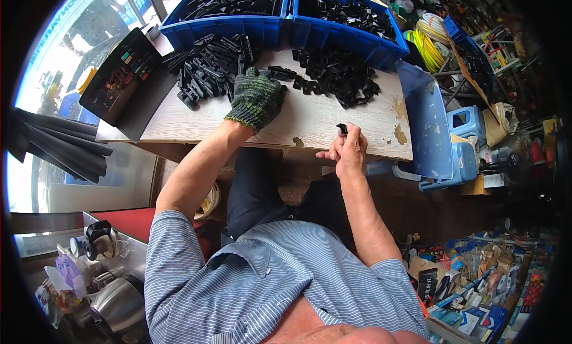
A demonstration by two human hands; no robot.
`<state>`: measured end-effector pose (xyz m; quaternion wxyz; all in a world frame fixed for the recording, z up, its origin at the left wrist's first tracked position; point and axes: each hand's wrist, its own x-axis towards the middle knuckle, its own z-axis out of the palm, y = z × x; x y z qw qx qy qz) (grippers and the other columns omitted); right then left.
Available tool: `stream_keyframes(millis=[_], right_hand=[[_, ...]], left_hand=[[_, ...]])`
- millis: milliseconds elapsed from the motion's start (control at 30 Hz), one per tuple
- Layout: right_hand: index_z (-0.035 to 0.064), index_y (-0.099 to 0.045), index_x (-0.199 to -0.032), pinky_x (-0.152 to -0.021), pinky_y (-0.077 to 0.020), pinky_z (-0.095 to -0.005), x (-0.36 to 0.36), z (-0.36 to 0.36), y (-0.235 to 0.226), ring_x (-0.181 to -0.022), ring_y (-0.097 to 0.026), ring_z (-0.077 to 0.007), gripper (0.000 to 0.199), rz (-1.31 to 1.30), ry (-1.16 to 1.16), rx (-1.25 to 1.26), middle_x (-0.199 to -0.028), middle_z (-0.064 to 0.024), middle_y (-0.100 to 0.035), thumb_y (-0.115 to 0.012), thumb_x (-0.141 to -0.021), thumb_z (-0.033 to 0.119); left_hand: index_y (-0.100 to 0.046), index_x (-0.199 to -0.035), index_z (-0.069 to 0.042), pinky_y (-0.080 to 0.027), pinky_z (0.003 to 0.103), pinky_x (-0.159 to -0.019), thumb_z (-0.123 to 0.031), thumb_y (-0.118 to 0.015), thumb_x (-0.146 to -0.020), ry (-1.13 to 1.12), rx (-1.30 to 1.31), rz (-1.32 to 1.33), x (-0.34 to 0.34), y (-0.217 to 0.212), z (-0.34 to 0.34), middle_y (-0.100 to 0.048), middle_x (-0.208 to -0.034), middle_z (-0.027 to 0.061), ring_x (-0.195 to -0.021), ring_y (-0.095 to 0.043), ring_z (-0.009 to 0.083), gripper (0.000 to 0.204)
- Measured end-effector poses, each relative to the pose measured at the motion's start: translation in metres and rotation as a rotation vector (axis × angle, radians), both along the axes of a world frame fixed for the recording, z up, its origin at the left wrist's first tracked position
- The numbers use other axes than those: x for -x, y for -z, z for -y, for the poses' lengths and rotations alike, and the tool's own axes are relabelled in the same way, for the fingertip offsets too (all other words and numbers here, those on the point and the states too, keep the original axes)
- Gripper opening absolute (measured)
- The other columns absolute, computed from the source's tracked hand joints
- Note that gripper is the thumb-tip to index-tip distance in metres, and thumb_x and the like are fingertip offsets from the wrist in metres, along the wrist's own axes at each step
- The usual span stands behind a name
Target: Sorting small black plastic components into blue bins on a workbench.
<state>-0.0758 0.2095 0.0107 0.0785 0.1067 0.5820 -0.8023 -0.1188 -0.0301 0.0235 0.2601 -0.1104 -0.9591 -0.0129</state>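
My left hand (255, 99), in a dark green and black knitted glove, is over the table with its fingers curled. A long black plastic part (282, 73) sticks out to the right at its fingertips; the glove hides the part's other end. My right hand (350, 148) is bare and held at the table's front edge. A small black plastic clip (342, 129) is pinched between its thumb and fingers. Left of the glove lies a heap of long black plastic parts (211, 67). Farther right is a spread of small black clips (342, 76).
Two blue bins (223, 29) filled with black parts stand along the back of the worn white table (310, 120). An open dark case (122, 81) leans at the left. A blue plastic chair (426, 120) adjoins the right edge. Yellow hose (428, 49) is coiled beyond.
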Motion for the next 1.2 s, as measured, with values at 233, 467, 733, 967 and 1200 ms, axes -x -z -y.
stream_keyframes(millis=[233,467,733,967,1200], right_hand=[[0.0092,-0.045,-0.076,-0.046,-0.0573,-0.0416,0.001,0.001,0.006,-0.038,-0.035,-0.0114,0.032,0.018,0.038,0.009,-0.049,0.0021,-0.028,-0.045,-0.096,0.034],[0.0096,-0.044,-0.075,-0.044,-0.0566,-0.0404,0.000,0.001,0.003,-0.039,-0.035,-0.0113,0.032,-0.003,0.063,-0.035,-0.051,0.0023,-0.030,-0.046,-0.095,0.035],[0.0096,-0.042,-0.073,-0.042,-0.0539,-0.0406,0.001,0.005,0.002,-0.038,-0.034,-0.0128,0.035,0.011,0.105,0.011,-0.052,0.0006,-0.030,-0.045,-0.095,0.036],[0.0098,-0.042,-0.071,-0.038,-0.0395,-0.0334,0.003,0.003,0.008,-0.038,-0.035,-0.0153,0.038,0.024,0.162,-0.045,-0.053,0.0000,-0.033,-0.046,-0.095,0.040],[0.0098,-0.053,-0.079,-0.042,-0.0404,-0.0320,-0.002,0.014,-0.005,-0.043,-0.043,-0.0157,0.034,0.083,0.278,-0.090,-0.061,-0.0019,-0.044,-0.047,-0.095,0.039]], left_hand=[[-0.068,-0.094,-0.012,-0.050,0.051,-0.062,-0.026,-0.055,-0.091,0.075,-0.126,0.220,0.000,0.004,-0.018,-0.066,-0.070,0.0141,-0.067,-0.065,0.0355,0.020],[-0.066,-0.095,-0.008,-0.053,0.048,-0.072,-0.027,-0.067,-0.084,0.178,-0.210,0.535,-0.010,-0.022,-0.027,-0.070,-0.080,0.0154,-0.082,-0.068,0.0380,0.021],[-0.068,-0.094,-0.009,-0.052,0.047,-0.074,-0.015,-0.068,-0.085,0.353,-0.309,0.180,-0.030,-0.010,-0.026,-0.064,-0.092,0.0154,-0.092,-0.064,0.0349,0.011],[-0.061,-0.109,-0.004,-0.051,0.047,-0.075,-0.020,-0.061,-0.095,0.437,-1.201,0.349,-0.060,0.013,-0.069,-0.067,-0.098,0.0185,-0.094,-0.065,0.0396,0.022],[-0.062,-0.108,-0.001,-0.050,0.039,-0.080,-0.018,-0.056,-0.099,0.430,-1.094,0.532,-0.056,0.016,-0.086,-0.065,-0.098,0.0184,-0.091,-0.064,0.0340,0.020]])
